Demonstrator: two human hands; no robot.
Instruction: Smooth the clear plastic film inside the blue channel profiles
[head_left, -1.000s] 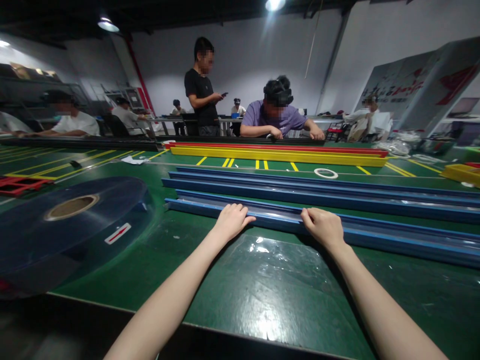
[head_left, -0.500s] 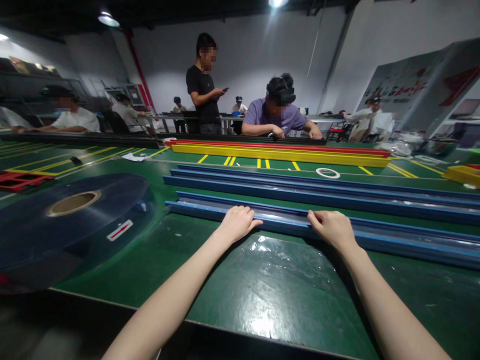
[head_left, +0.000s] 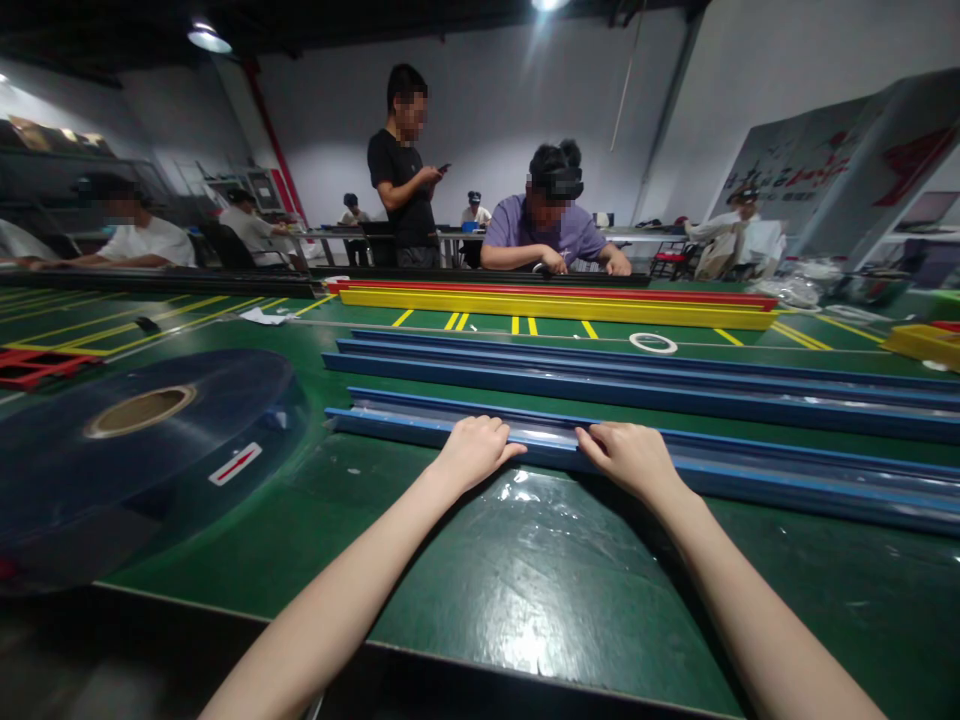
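Note:
A long blue U-shaped channel (head_left: 780,484) lies across the green table in front of me, its hollow side up. Shiny clear plastic film (head_left: 549,430) shows in its hollow. My left hand (head_left: 474,452) grips the channel's near wall, fingers curled over the edge and thumb pointing right along it. A short way to the right, my right hand (head_left: 634,456) is closed on the same channel, with its thumb at the near wall and the fingertips inside the hollow, partly hidden. Behind it lies a second blue channel (head_left: 600,385), parallel and untouched.
On the left stands a large roll of clear plastic film (head_left: 225,400). Red and yellow bars (head_left: 555,305) lie farther back, with a white tape ring (head_left: 652,343) before them. Across the table a person in purple (head_left: 551,225) bends over black bars; another person (head_left: 405,180) stands behind.
My right hand has slid left along the near channel, closer to my left hand. My left hand keeps its place on the channel.

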